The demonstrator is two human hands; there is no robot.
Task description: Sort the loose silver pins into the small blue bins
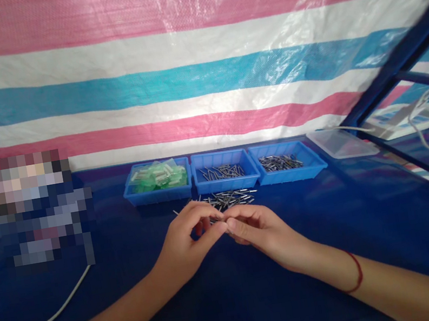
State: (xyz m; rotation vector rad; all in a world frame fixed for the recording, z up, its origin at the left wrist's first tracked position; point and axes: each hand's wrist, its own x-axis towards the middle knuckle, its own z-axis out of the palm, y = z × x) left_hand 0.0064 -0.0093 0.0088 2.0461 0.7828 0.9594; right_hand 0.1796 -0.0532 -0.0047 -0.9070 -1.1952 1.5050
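Observation:
My left hand (pixel 188 239) and my right hand (pixel 256 227) meet fingertip to fingertip over the blue table (pixel 373 221), both pinched shut on something small that I cannot make out. Just beyond them lies a loose pile of small metal pins (pixel 227 198). Behind the pile stand three blue trays: the left tray (pixel 158 193) holds green plastic pieces, the middle tray (pixel 227 182) and the right tray (pixel 291 172) hold more metal pins. A red string circles my right wrist.
A clear plastic lid or box (pixel 341 142) lies right of the trays. A white cable (pixel 58 310) runs across the table's left side. A striped pink, white and blue tarp (pixel 184 78) hangs behind. A dark blue frame (pixel 400 69) slants at right.

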